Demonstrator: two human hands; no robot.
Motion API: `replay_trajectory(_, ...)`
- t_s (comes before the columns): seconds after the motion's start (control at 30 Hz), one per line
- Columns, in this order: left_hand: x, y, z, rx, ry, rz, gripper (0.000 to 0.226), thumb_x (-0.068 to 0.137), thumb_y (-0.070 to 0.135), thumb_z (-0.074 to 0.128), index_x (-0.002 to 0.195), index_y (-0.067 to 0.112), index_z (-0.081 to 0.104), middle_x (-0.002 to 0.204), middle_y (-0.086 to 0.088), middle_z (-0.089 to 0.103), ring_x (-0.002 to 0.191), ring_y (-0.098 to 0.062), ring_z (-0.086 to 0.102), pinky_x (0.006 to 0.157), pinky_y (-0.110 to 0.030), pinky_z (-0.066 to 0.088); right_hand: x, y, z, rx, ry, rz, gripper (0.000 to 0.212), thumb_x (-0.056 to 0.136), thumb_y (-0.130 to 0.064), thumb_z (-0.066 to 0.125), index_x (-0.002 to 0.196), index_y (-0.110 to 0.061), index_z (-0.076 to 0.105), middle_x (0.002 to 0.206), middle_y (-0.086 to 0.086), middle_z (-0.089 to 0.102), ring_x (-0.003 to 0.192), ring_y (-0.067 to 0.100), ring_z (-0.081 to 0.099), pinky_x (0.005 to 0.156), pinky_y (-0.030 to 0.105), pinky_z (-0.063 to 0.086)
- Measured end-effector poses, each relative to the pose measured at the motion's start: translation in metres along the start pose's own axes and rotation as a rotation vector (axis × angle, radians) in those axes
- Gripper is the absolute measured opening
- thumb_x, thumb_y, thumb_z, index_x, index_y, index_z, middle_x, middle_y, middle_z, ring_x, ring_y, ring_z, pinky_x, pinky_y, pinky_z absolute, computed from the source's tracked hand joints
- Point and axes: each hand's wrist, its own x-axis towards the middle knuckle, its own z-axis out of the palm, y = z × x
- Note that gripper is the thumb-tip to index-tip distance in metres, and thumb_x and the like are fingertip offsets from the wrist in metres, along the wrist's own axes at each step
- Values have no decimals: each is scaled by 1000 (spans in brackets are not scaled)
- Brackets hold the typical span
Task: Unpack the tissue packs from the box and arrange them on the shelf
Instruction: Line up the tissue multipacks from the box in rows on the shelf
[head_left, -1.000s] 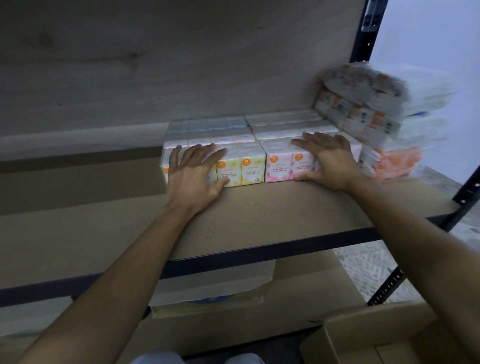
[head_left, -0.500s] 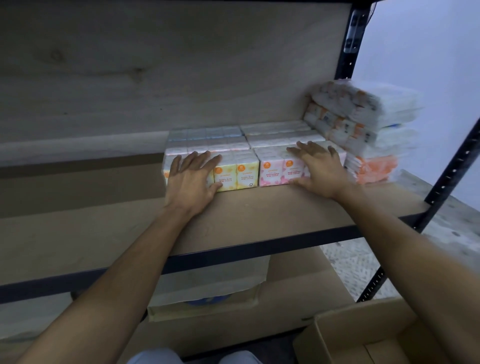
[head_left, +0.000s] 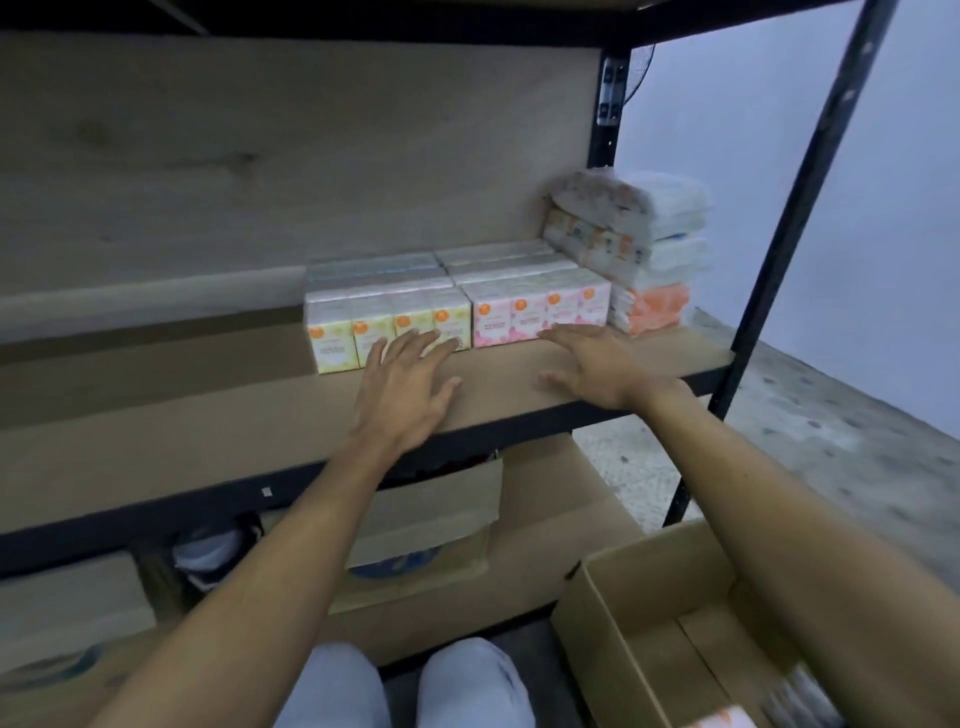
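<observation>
Yellow tissue packs (head_left: 384, 332) and pink tissue packs (head_left: 540, 312) form one row on the shelf (head_left: 208, 441), long axis left to right, printed faces toward its front edge; left hand (head_left: 402, 395) and right hand (head_left: 597, 364) reach flat toward them, fingers (head_left: 415, 347) straight, spread, holding nothing.

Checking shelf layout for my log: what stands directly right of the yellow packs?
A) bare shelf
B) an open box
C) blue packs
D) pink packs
D: the pink packs stand side by side with the yellow packs on the shelf, on their right.
</observation>
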Motion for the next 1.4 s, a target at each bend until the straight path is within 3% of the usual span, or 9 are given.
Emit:
replay_trajectory(0.2,-30,78,13,-252,-81,89,48,97,43,46,142,28,44,146,2,47,134,-20,39,111,-38,25,-69,4,4,83,-2,131,58,91,-49,55,141,-24,42,146,-1,45,134,22,41,110,43,36)
replay_trajectory(0.37,-51,148,32,-364,-170,143,49,96,43,46,144,32,41,150,4,42,141,-18,30,116,-36,16,-129,29,19,106,41,223,56,90,-50,54,139,-21,46,144,-1,49,135,20,41,108,42,37)
replay_trajectory(0.53,-75,204,59,-432,-264,210,49,96,41,46,144,29,42,149,2,43,138,-16,33,115,-35,20,-187,62,35,102,-7,345,57,92,-48,53,140,-18,45,144,3,48,134,21,42,110,38,34)
replay_trajectory(0.83,-110,270,130,-497,-683,103,59,96,49,43,150,31,27,157,0,29,143,-24,28,114,-44,24,-261,121,83,200,-179,618,67,87,-52,58,142,-18,40,145,9,46,133,25,43,110,40,36)
replay_trajectory(1.03,-130,296,185,-482,-936,1,67,93,50,48,152,29,23,158,-3,25,143,-26,29,113,-45,29,-291,161,119,210,-292,713,67,85,-53,60,141,-22,41,148,4,41,134,23,40,108,43,37)
replay_trajectory(1.17,-144,308,224,-467,-1076,-91,68,93,50,50,152,27,23,159,-5,23,145,-28,24,115,-45,25,-300,192,141,161,-331,726,62,87,-48,59,142,-25,41,151,1,35,140,23,29,108,39,30)
replay_trajectory(1.4,-158,324,294,-447,-1273,-176,76,92,50,54,152,15,22,158,-13,26,145,-30,25,117,-39,24,-302,242,171,51,-426,741,63,87,-54,56,143,-30,37,157,4,23,146,25,13,114,55,16)
